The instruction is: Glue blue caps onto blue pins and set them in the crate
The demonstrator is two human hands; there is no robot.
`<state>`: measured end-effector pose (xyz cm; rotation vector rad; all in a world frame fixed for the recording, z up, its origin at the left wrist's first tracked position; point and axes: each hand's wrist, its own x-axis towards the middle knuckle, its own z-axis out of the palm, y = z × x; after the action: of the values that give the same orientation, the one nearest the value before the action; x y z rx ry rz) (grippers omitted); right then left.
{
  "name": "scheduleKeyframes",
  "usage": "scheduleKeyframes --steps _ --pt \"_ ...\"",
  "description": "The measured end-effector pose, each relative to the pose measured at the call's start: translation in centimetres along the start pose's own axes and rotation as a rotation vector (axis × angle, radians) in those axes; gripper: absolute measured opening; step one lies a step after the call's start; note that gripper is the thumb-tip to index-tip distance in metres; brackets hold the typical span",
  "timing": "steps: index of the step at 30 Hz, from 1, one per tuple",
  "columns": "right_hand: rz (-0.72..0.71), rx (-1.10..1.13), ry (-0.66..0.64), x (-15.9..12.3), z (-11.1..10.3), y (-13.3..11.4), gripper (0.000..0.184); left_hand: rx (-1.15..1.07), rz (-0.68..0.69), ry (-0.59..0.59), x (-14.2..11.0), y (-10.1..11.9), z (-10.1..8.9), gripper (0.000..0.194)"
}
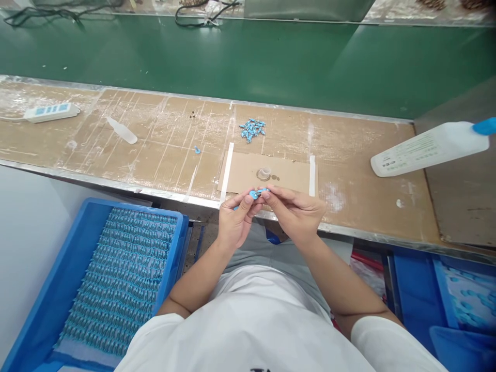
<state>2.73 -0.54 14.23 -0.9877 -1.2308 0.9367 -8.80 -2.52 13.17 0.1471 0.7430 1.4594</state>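
Observation:
Close together at the bench's front edge, both hands work on small blue pieces. My left hand (235,219) pinches a blue part with a round head (253,195) between thumb and fingers. The fingertips of my right hand (301,213) are closed on a small blue piece (264,190), which meets or nearly touches the left one; a thin greyish stem shows between them. Just beyond the hands, a small clear cup (265,172) stands on a taped cardboard sheet (244,170). A pile of small blue parts (251,129) lies farther back.
One loose blue part (197,150) and a white squeeze bottle (123,131) lie to the left, near a power strip (52,112). A large white bottle (426,149) is at right. Below left, a blue crate (87,227) holds rows of parts; blue bins (413,299) are below right.

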Motion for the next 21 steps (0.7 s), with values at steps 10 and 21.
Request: scheduleKeyframes --steps 10,21 --pt "-0.108 -0.133 -0.017 -0.39 -0.32 0.22 0.026 0.020 0.019 0.052 0.13 -0.13 -0.23 0.027" --pt "-0.052 -0.069 0.029 -0.87 0.23 0.38 0.023 0.129 0.083 0.040 0.12 -0.18 -0.38 0.031"
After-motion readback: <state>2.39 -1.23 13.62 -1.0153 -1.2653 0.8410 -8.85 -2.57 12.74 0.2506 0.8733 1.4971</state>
